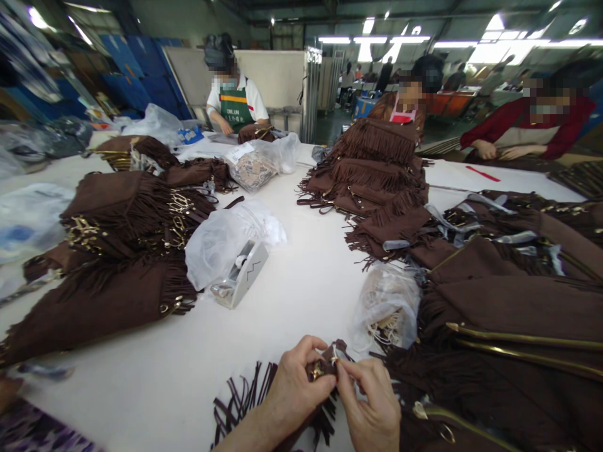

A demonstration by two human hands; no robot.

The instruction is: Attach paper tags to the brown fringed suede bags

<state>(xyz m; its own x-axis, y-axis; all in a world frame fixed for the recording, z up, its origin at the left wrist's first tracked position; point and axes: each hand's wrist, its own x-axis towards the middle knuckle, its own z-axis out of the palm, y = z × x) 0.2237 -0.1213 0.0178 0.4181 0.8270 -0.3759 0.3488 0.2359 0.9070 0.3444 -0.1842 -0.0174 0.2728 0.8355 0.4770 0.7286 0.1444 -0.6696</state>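
**Inspector:** What are the hands gripping, and where?

**Assistant:** The left hand (296, 383) is closing its fingers tightly round a dark brown suede fringed piece (245, 398) at the near edge of the white table (306, 301). The right hand (372, 405) is pinching the piece's top, thumb and forefinger together, beside a small gold metal fitting (316, 370).

**Inspector:** Anything crowding them?

**Assistant:** A clear plastic bag of pale fittings (389, 304) is lying just beyond the hands. A heap of brown fringed bags (509, 314) is pressing in from the right. A second brown fringed stack (117, 220) is sitting well apart on the left.
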